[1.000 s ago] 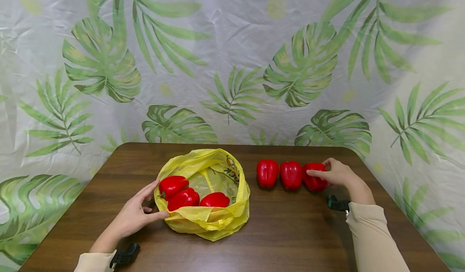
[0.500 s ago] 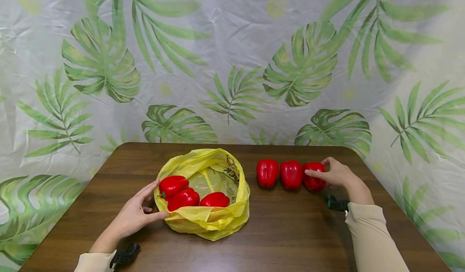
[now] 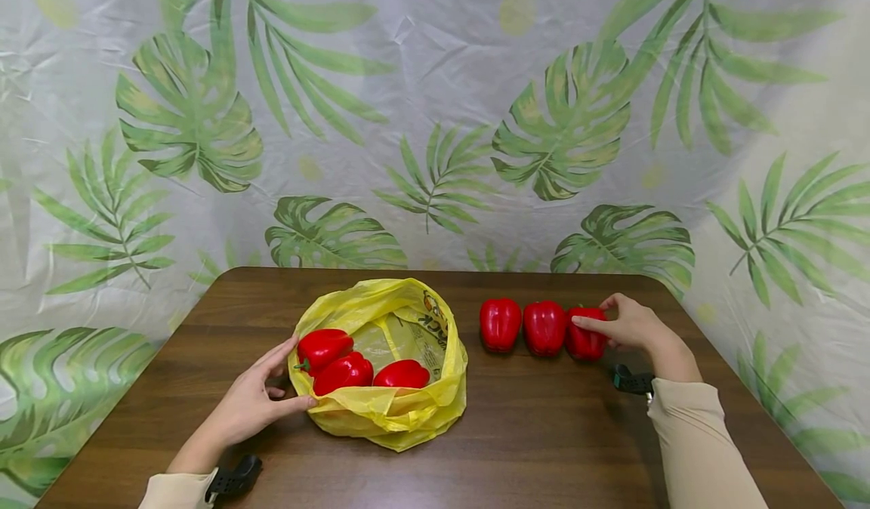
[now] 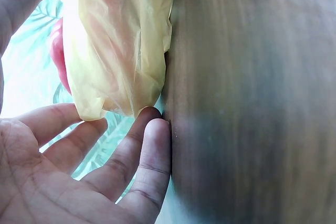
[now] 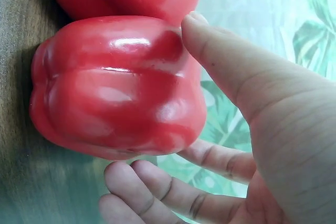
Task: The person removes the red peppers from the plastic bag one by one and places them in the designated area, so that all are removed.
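On the left, a yellow plastic bag (image 3: 408, 417) stands with its mouth wide, holding three red bell peppers (image 3: 401, 374). My left hand (image 3: 253, 397) rests against the bag's left side, fingers spread and only slightly bent; the left wrist view has its fingertips touching the plastic (image 4: 118, 51). To the right, two red bell peppers (image 3: 501, 325) stand side by side on the table. My right hand (image 3: 635, 326) holds a third red bell pepper (image 5: 121, 87) at the row's right end. Its thumb lies on the near side, and a finger reaches partly hidden behind.
The brown wooden table (image 3: 530, 433) has bare surface in front of the row and between bag and front edge. A leaf-printed cloth (image 3: 435, 116) hangs behind it. Dark wrist cameras (image 3: 234, 479) sit below both hands.
The rightmost pepper has turned slightly and shifted a little left, closer against its neighbour, under my right hand. My left hand and the bag have stayed put.
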The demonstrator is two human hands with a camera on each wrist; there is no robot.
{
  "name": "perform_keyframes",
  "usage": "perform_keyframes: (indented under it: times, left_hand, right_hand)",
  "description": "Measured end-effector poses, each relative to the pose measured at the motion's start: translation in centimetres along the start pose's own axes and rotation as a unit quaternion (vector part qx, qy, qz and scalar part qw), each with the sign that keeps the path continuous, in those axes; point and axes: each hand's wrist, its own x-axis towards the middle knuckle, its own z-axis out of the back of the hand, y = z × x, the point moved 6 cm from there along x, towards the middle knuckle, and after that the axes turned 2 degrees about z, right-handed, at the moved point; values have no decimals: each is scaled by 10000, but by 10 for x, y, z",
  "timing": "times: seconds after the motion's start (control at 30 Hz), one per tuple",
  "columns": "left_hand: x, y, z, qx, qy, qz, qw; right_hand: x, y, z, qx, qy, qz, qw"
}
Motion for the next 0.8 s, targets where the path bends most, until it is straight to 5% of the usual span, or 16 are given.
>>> perform_keyframes:
  times: [0.5, 0.8]
  left_hand:
    - [1, 2, 0, -8, 3, -8, 10000]
    - [1, 2, 0, 3, 10, 12, 10000]
  right_hand:
    - [-2, 14, 18, -532, -332, 157, 9979]
    - [-2, 54, 20, -783, -702, 680, 9921]
